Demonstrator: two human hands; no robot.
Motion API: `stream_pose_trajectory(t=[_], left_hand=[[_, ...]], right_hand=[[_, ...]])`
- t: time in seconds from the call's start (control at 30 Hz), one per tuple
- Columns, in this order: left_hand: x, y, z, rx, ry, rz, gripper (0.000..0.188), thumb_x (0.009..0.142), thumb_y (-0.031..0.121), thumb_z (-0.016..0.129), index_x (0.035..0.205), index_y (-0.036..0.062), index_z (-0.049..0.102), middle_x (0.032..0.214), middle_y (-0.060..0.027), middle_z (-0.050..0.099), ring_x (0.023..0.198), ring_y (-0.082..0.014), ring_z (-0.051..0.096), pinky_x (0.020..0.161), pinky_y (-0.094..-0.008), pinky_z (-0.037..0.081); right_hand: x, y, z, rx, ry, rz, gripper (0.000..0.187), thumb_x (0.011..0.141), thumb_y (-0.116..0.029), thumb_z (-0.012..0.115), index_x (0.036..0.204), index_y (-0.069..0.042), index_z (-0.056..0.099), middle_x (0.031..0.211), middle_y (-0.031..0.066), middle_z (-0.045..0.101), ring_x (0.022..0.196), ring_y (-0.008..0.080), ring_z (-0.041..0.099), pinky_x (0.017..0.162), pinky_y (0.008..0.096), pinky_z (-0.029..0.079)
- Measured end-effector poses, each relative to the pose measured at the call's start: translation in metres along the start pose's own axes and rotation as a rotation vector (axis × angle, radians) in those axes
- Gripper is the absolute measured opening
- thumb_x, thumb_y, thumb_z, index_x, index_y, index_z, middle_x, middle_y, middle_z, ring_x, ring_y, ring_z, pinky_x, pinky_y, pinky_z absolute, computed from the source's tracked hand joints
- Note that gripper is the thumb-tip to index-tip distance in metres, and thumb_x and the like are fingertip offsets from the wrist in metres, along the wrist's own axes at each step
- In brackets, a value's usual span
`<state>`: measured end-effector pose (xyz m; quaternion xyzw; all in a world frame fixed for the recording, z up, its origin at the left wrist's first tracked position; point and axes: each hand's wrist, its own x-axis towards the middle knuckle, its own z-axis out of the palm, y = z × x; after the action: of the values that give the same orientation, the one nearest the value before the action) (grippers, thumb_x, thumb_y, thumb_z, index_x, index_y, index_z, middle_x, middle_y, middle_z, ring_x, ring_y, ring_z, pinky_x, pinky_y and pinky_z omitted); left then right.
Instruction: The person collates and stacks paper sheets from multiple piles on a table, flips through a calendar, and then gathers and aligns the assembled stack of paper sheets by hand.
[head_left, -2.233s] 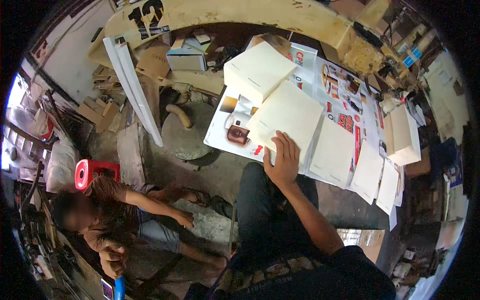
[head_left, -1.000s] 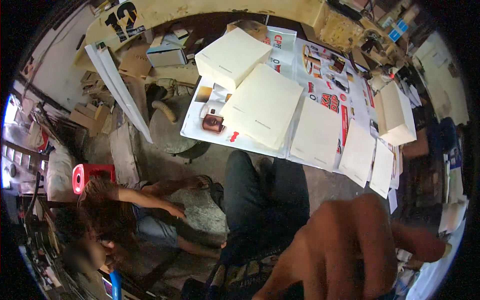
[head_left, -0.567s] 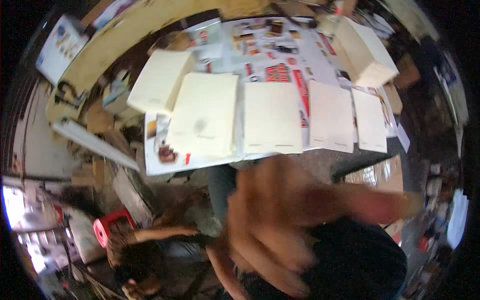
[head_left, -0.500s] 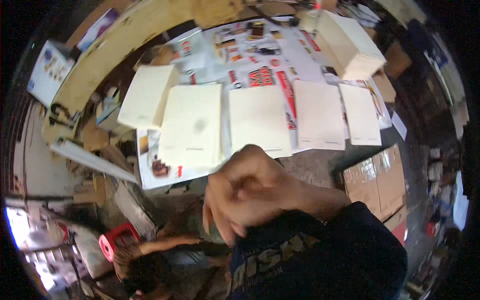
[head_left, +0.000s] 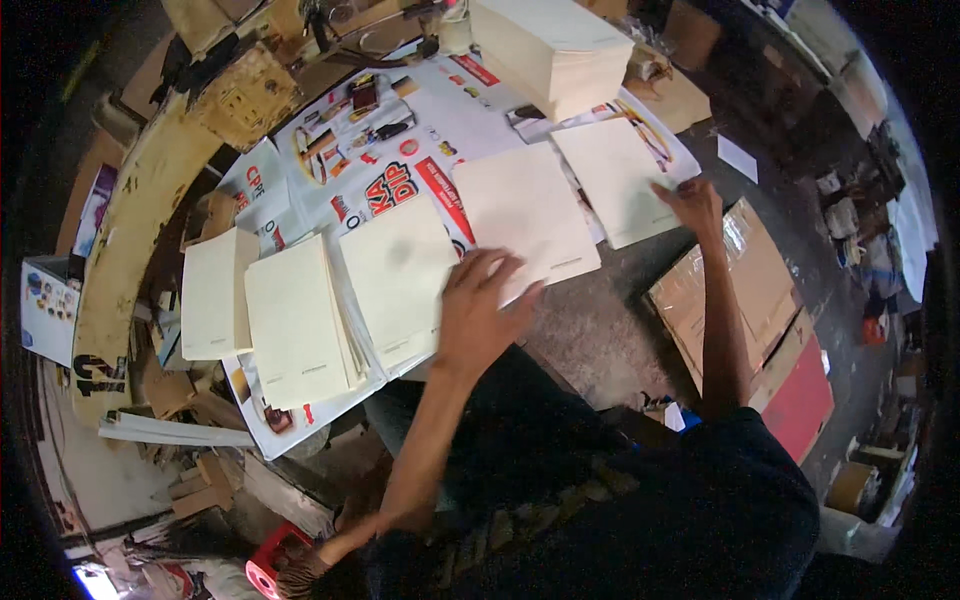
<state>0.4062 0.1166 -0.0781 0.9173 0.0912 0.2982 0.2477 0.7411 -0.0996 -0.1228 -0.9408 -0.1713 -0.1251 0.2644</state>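
Observation:
Several low stacks of cream paper lie in a row on printed posters [head_left: 400, 160] spread on the floor. My left hand [head_left: 480, 312] rests with fingers spread on the near corner of one middle stack [head_left: 525, 205], beside another stack [head_left: 395, 275]. My right hand [head_left: 692, 205] touches the near right corner of the rightmost stack [head_left: 612, 180]; whether it pinches a sheet I cannot tell. Further left lie two more stacks [head_left: 298, 325] [head_left: 213, 292].
A tall block of cream paper [head_left: 555, 48] stands at the far side. Flattened cardboard [head_left: 740, 285] and a red sheet [head_left: 805, 405] lie to my right. A yellow curved board [head_left: 125, 235] and a wooden box [head_left: 245, 95] sit left. Another person's head [head_left: 305, 575] and a red stool [head_left: 265, 572] are lower left.
The view has swung to the right along the row of stacks. My hand, raised and blurred close to the camera before, is now down on the paper, and both hands touch stacks.

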Motion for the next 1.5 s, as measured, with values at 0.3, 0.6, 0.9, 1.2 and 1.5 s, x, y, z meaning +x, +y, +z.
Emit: stream_pose_trajectory(t=[0.3, 0.6, 0.9, 1.2, 1.5], left_hand=[[0.048, -0.007, 0.065, 0.075, -0.387, -0.043, 0.05, 0.063, 0.045, 0.086, 0.081, 0.0038, 0.064, 0.083, -0.0119, 0.061, 0.088, -0.031, 0.062, 0.082, -0.044, 0.051], [0.029, 0.003, 0.014, -0.377, -0.236, -0.49, 0.023, 0.086, 0.02, 0.075, 0.085, -0.0036, 0.072, 0.075, -0.0128, 0.072, 0.068, -0.0169, 0.07, 0.064, -0.0296, 0.054], [0.012, 0.0, 0.027, -0.906, 0.208, -0.881, 0.036, 0.08, 0.017, 0.084, 0.102, -0.0081, 0.071, 0.085, -0.0105, 0.072, 0.071, -0.011, 0.067, 0.059, -0.0229, 0.053], [-0.017, -0.005, 0.007, -0.92, -0.233, -0.557, 0.057, 0.083, 0.022, 0.079, 0.125, -0.0091, 0.055, 0.123, -0.0183, 0.063, 0.107, -0.0219, 0.064, 0.09, -0.0369, 0.053], [-0.052, -0.032, -0.061, 0.052, -0.349, -0.414, 0.05, 0.08, 0.017, 0.077, 0.123, 0.0, 0.058, 0.122, -0.0205, 0.064, 0.114, -0.0393, 0.06, 0.099, -0.0457, 0.048]], right_hand=[[-0.005, 0.043, 0.0, 0.315, 0.092, -0.149, 0.044, 0.074, -0.034, 0.086, 0.084, 0.007, 0.072, 0.072, 0.0121, 0.07, 0.067, 0.0139, 0.064, 0.057, 0.0298, 0.049], [0.0, 0.038, -0.039, 0.257, -0.123, -0.106, 0.022, 0.083, -0.018, 0.075, 0.095, 0.001, 0.072, 0.069, 0.0088, 0.066, 0.061, 0.0129, 0.055, 0.057, 0.0317, 0.045], [-0.016, -0.002, -0.063, 0.888, -0.133, 0.1, 0.03, 0.093, -0.017, 0.066, 0.12, -0.004, 0.064, 0.091, 0.008, 0.068, 0.082, 0.01, 0.06, 0.072, 0.025, 0.048], [-0.103, -0.085, -0.002, 0.772, -0.713, 0.182, 0.037, 0.093, -0.012, 0.065, 0.127, -0.004, 0.054, 0.1, 0.0053, 0.063, 0.089, 0.0126, 0.06, 0.076, 0.0275, 0.05], [-0.09, -0.084, -0.005, 0.738, -0.72, 0.132, 0.053, 0.097, -0.041, 0.058, 0.124, 0.005, 0.059, 0.119, 0.0153, 0.065, 0.111, 0.0221, 0.059, 0.095, 0.0375, 0.048]])
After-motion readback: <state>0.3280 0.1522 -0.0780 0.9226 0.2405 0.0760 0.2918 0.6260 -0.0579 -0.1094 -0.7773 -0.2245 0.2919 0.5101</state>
